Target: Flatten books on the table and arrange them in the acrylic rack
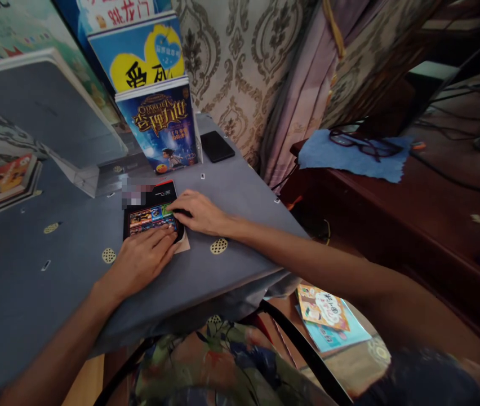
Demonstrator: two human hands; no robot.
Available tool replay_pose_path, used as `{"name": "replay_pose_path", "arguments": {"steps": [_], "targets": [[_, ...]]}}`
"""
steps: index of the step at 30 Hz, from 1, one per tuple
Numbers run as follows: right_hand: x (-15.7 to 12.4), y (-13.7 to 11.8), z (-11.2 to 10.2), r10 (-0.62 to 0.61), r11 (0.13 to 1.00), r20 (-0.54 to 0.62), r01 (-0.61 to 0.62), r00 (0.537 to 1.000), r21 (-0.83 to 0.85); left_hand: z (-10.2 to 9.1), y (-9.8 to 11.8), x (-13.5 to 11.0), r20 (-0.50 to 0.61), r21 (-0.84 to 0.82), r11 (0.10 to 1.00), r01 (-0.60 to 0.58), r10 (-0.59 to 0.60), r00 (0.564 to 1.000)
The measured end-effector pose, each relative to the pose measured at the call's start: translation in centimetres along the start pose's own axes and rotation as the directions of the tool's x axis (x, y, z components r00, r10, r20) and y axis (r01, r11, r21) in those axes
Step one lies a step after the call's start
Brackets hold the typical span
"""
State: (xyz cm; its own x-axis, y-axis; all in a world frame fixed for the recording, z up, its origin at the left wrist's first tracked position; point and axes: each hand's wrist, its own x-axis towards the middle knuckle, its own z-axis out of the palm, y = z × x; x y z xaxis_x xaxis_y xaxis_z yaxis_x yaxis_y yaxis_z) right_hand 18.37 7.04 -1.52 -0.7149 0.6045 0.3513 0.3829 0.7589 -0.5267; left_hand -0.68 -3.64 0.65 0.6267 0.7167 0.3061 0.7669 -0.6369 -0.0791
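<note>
A dark book [161, 197] with a red edge and small colourful pictures lies flat on the grey tablecloth [223, 197]. Part of its upper left is blurred out. Across its lower edge rests my left hand [147, 254], fingers stretched out together and flat on the cover. My right hand [200, 211] comes in from the right, its bent fingertips touching the pictures near the book's right edge. A dark gap shows by its thumb, and I see nothing held there. Below the book's right corner a pale paper corner [184, 242] sticks out.
Behind stands a blue upright book [161, 127] with others above it. A black phone-like slab [217, 146] lies to its right. At left are a white-edged stand [49, 113] and stacked books [7, 183]. Glasses [367, 144] rest on a blue cloth [320, 155] at right.
</note>
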Motion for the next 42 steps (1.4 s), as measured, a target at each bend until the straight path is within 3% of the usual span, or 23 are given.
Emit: {"name": "replay_pose_path", "arguments": {"steps": [6,10,24,28,32,42], "targets": [[-3.1,-2.0,-0.7,0.091,0.937,-0.021,-0.079,0.996,0.340,-0.2,-0.1,0.0,0.027,-0.034,0.999,0.016,-0.015,1.000],[-3.7,-2.1,-0.7,0.117,0.877,-0.024,-0.092,0.993,0.472,-0.4,-0.1,0.1,0.043,-0.037,0.999,0.018,-0.017,0.999],[-3.7,-2.5,-1.0,0.094,0.779,-0.046,-0.044,0.994,0.626,-0.5,0.1,0.2,0.038,-0.015,1.000,0.003,-0.003,0.999],[-3.8,-2.8,-1.2,0.060,0.802,-0.034,-0.028,0.998,0.596,-0.5,0.3,0.2,0.026,0.033,0.999,-0.024,0.023,0.999],[-4.6,-3.2,-1.7,0.013,0.889,-0.013,-0.006,1.000,0.458,-0.3,0.7,0.2,0.008,0.089,0.995,-0.051,0.050,0.999],[-6.5,-3.1,-1.0,-0.294,0.949,-0.050,0.298,0.954,0.104,0.3,0.8,-0.1,-0.068,0.123,0.985,-0.118,0.127,0.990]]}}
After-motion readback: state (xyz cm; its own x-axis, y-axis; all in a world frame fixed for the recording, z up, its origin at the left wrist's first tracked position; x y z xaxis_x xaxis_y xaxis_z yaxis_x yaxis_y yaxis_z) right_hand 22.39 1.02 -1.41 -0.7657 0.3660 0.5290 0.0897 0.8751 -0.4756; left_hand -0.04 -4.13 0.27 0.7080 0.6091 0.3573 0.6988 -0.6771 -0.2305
